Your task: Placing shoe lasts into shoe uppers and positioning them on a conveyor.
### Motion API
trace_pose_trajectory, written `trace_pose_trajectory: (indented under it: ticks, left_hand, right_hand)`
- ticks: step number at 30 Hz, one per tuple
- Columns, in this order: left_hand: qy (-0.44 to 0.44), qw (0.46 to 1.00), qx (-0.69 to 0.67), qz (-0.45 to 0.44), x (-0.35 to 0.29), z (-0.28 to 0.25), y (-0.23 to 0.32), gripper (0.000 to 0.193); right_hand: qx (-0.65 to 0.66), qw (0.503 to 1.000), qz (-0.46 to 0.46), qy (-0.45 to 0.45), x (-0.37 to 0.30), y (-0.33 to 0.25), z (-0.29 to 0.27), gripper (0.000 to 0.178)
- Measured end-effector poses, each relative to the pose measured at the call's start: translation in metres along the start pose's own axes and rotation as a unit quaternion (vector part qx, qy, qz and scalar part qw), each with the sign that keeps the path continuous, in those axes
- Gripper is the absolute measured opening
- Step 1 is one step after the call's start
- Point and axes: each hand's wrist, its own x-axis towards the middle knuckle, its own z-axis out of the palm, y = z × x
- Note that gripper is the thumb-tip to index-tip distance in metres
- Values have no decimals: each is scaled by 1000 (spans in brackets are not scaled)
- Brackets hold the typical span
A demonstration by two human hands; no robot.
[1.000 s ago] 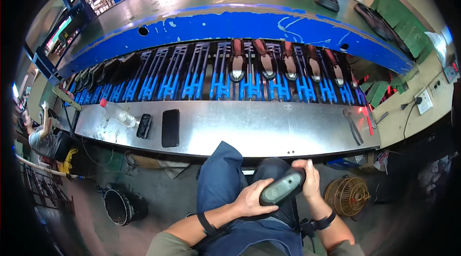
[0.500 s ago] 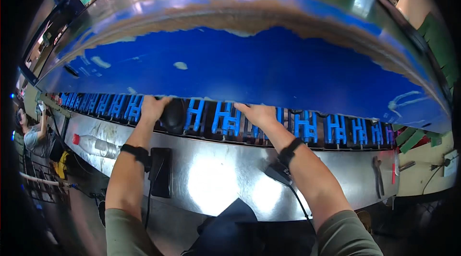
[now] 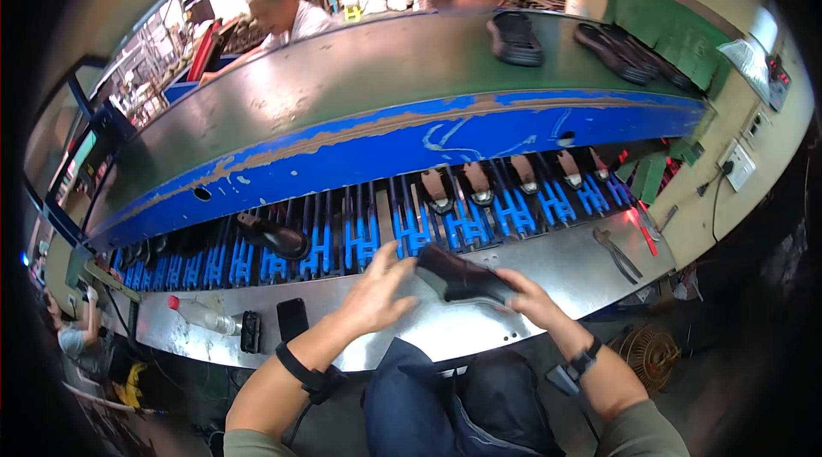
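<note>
**Kid:** What do you have there?

**Me:** A black shoe (image 3: 462, 279). My right hand (image 3: 529, 301) grips it at its near end, fingers curled shut around it. The shoe sits just above the shelf (image 3: 548, 264), that shiny metal one in front of me, and its far end points to my left.

**Kid:** And your other hand?

**Me:** My left hand (image 3: 377, 290) is open, fingers spread. It is right beside the shoe's far end. I can't tell if it touches the shoe.

**Kid:** How do you hold it well?

**Me:** I think two hands are best. One hand alone lets the shoe tip. So I would close my left hand on the far end, soft but firm, and keep the shoe flat.

**Kid:** What is past the shelf?

**Me:** Blue racks (image 3: 411, 230), just behind the shelf. One black shoe (image 3: 276, 237) lies on them, off to the left. More shoes (image 3: 501, 183) sit on them to the right, upside down I think.

**Kid:** Could you bump something?

**Me:** Maybe. On the left part of the shelf lie a phone (image 3: 293, 318), a small black thing (image 3: 250, 331) and a bottle (image 3: 201, 314). On the right part lie pliers (image 3: 618, 253). I would keep the shoe over the bare middle, well apart from all of them.

**Kid:** Who is back there?

**Me:** A person (image 3: 287, 11) stands far behind the shelf, past the big belt (image 3: 368, 80).
</note>
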Motion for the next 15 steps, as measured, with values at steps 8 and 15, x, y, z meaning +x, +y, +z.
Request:
trace_pose_trajectory:
  ticks: [8,15]
  left_hand:
    - [103,944,76,304,151,-65,192,62]
    - [130,928,154,312,326,-53,275,58]
  right_hand:
    - [-352,928,-95,81,-120,2,-5,73]
    - [-372,899,-189,132,-135,-45,-72,60]
